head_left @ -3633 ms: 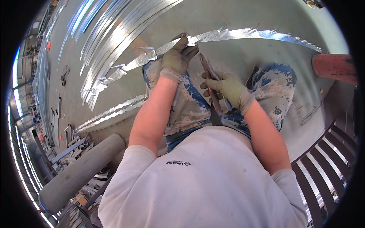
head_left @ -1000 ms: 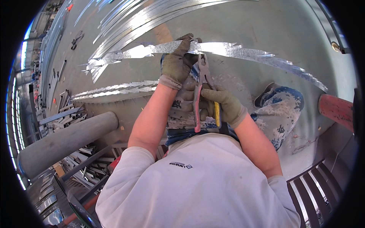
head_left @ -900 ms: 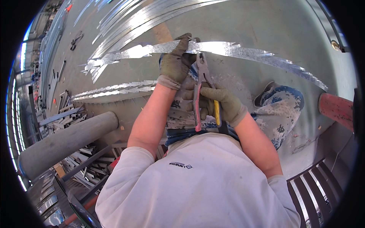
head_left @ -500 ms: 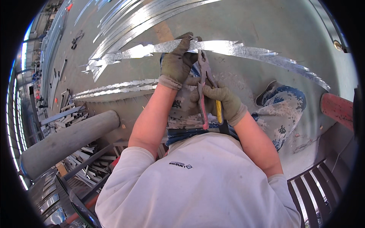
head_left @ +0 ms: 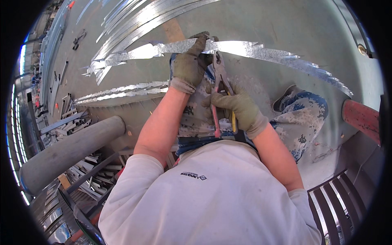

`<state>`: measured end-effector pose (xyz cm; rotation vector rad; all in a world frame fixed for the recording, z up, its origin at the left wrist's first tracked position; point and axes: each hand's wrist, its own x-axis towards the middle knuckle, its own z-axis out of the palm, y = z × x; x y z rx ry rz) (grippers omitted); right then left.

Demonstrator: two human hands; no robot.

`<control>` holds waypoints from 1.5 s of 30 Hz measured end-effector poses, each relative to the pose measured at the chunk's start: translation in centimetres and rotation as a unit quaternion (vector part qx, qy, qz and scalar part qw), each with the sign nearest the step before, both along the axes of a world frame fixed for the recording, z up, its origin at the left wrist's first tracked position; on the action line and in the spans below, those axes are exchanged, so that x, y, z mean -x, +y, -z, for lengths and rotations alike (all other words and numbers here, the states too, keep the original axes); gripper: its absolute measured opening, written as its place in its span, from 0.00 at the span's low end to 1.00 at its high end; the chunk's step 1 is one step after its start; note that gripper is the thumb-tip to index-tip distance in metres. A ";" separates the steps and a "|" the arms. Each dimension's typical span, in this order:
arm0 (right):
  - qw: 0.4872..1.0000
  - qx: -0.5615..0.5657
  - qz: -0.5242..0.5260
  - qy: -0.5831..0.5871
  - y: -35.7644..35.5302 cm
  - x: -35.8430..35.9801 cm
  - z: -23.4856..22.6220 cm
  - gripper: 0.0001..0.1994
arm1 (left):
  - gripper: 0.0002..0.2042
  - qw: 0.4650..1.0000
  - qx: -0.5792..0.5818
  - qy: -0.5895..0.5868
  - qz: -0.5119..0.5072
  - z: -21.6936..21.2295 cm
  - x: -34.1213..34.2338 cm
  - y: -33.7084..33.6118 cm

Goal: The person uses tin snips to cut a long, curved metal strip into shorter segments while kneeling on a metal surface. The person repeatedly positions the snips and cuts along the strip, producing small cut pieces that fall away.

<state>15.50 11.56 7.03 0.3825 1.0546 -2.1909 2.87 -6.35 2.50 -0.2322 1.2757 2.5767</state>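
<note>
Silvery strip (head_left: 237, 48) in left hand (head_left: 189, 68), the right hand (head_left: 240, 104) points pliers (head_left: 219, 68) forward.

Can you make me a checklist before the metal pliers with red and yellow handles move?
1. Dull green work gloves worn on both sides: ok.
2. Left grip holding the long, silvery, jagged metal strip: ok.
3. Right grip around the metal pliers with red and yellow handles: ok.
4. Pliers' nose touching the strip: cannot tell; it's right by the lower edge.
5. Strip's edges smooth: not ok, pointy bits stick out.
</note>
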 end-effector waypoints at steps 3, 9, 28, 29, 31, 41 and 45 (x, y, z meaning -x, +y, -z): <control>1.000 -0.011 -0.016 0.001 0.2 0.3 0.1 0.19 | 0.17 1.000 0.000 0.003 0.010 0.1 -0.1 -0.2; 0.995 0.086 -0.047 -0.012 1.9 0.6 0.2 0.27 | 0.16 0.999 0.041 0.006 0.011 -0.6 -0.6 -0.1; 0.997 0.005 0.060 -0.040 7.3 -2.7 3.2 0.26 | 0.18 0.999 -0.028 -0.019 -0.025 0.3 0.2 -0.1; 0.997 -0.009 0.059 -0.043 7.1 -2.5 3.4 0.26 | 0.17 0.999 -0.027 -0.015 -0.023 0.5 0.2 -0.2; 0.997 -0.046 0.059 -0.025 6.9 -2.4 3.4 0.26 | 0.17 0.999 -0.028 -0.009 -0.020 0.9 0.4 -0.5; 0.981 -0.187 0.028 0.046 7.2 -2.1 4.7 0.25 | 0.17 1.000 -0.026 0.010 -0.005 1.1 0.2 -0.9; 0.971 -0.226 0.029 0.071 7.2 -1.9 5.4 0.25 | 0.17 0.999 -0.034 0.030 -0.003 0.8 -0.2 -0.6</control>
